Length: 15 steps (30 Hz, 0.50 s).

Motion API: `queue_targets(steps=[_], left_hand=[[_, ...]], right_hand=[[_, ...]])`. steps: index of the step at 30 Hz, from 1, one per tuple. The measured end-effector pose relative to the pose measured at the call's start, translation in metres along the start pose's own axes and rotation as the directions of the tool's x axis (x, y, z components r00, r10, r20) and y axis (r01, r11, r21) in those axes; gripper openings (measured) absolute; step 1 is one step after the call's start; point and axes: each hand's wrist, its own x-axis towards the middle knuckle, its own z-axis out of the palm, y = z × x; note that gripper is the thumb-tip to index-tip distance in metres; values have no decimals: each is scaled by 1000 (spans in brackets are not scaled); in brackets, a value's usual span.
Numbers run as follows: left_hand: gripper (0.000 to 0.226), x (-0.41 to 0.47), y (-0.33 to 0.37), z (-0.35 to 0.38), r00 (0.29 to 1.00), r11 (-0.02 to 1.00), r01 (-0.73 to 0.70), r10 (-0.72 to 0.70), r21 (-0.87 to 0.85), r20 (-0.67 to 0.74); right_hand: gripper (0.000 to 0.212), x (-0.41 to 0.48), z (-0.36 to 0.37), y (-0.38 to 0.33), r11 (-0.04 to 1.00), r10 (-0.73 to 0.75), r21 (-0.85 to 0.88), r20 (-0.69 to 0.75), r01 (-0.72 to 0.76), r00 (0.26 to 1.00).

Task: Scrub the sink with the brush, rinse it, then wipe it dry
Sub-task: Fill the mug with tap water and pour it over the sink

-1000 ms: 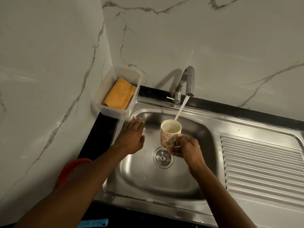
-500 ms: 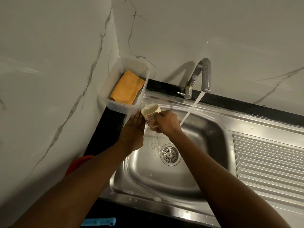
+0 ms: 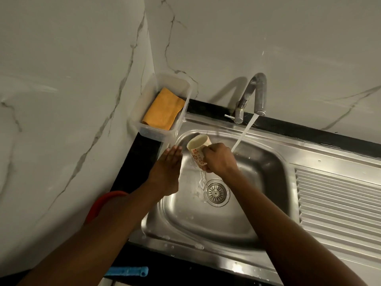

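Note:
My right hand grips a cream mug with a red flower pattern, tilted toward the back-left corner of the steel sink; water runs down from the mug toward the drain. My left hand lies flat with straight fingers against the sink's left wall, just left of the mug. The tap is running, its stream falling behind my right hand. An orange cloth lies in a clear plastic tub at the back left. No brush is identifiable.
A ribbed steel drainboard extends right of the basin. A red round object sits at the left, partly behind my left forearm. A blue object lies at the bottom edge. Marble walls close off the back and left.
My right hand carried the mug from under the tap stream to the back-left corner and tilted it, so water spills out. My left hand stays on the left wall.

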Motion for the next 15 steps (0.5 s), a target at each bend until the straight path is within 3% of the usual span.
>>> queue_targets(steps=[3, 5, 8, 12, 15], left_hand=[[97, -23, 6, -5, 995, 993, 88, -84, -79, 53], [104, -37, 8, -4, 984, 975, 177, -170, -133, 60], [105, -49, 13, -1, 973, 959, 222, -206, -177, 105], [97, -60, 26, -3, 976, 975, 151, -122, -160, 181], [90, -70, 31, -6, 980, 976, 97, -61, -193, 187]], right_hand=[[43, -6, 7, -13, 941, -173, -281, 76, 188, 982], [41, -13, 9, -13, 918, -210, -314, 131, 242, 969], [34, -28, 4, -2, 950, -191, -203, 218, 235, 957], [27, -46, -11, 19, 996, -20, 88, 262, -3, 965], [29, -49, -19, 26, 988, 49, 128, 253, -84, 966]])
